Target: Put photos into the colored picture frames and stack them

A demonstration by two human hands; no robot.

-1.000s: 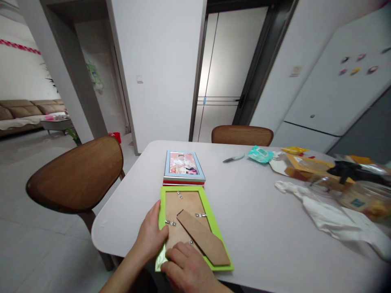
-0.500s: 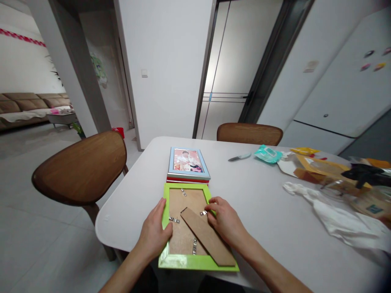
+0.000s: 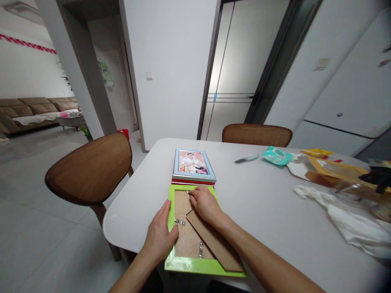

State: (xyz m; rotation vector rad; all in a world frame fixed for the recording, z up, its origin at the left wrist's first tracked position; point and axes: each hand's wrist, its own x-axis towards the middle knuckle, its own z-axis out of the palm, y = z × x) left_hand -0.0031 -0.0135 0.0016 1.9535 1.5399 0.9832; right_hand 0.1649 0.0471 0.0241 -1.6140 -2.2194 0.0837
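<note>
A green picture frame [image 3: 195, 265] lies face down at the table's near edge, its brown backing board [image 3: 185, 240] showing. My left hand [image 3: 160, 234] grips its left side, thumb over the rim. My right hand [image 3: 206, 204] reaches across the back, its fingers closed at the small metal clip [image 3: 187, 191] by the top rail. A brown stand leg [image 3: 214, 243] slants down to the lower right, partly under my right forearm. Two more clips show, a left clip [image 3: 180, 222] and a bottom clip [image 3: 200, 249]. The right-hand clip is hidden by my hand.
Just beyond lies a stack of frames, topped by a light-blue photo frame [image 3: 195, 176]. A knife [image 3: 246, 159] and a teal wipes pack [image 3: 276, 156] are farther right. White cloth [image 3: 332, 211] and packaging [image 3: 330, 173] cover the right side. Wooden chairs [image 3: 91, 169] stand around the table.
My right hand has moved from the right-hand clip up and left to the top clip. My left hand keeps its hold on the frame's left side. The view has shifted slightly.
</note>
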